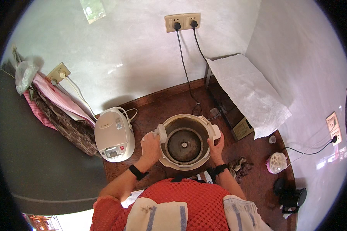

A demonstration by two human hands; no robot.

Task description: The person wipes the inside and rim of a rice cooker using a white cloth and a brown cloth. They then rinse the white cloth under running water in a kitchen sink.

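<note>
Before me on the wooden counter stands an electric cooker base (195, 121) with its lid off; the round heating plate (179, 148) shows at its bottom. My left hand (151, 148) is closed on a whitish cloth (161, 133) at the left rim of the base. With my right hand (216, 146) I grip the white side handle (216, 131) on the right of the base. A closed rice cooker (112, 130) with a display sits to the left, apart from my left hand.
A white cloth (245, 83) covers a dark appliance at the back right. A crumpled dark rag (240, 169) lies beside my right forearm. Farther right are an egg cooker (277, 163), a small cup (272, 139) and a black appliance (292, 199). Black cords hang from wall sockets (182, 22).
</note>
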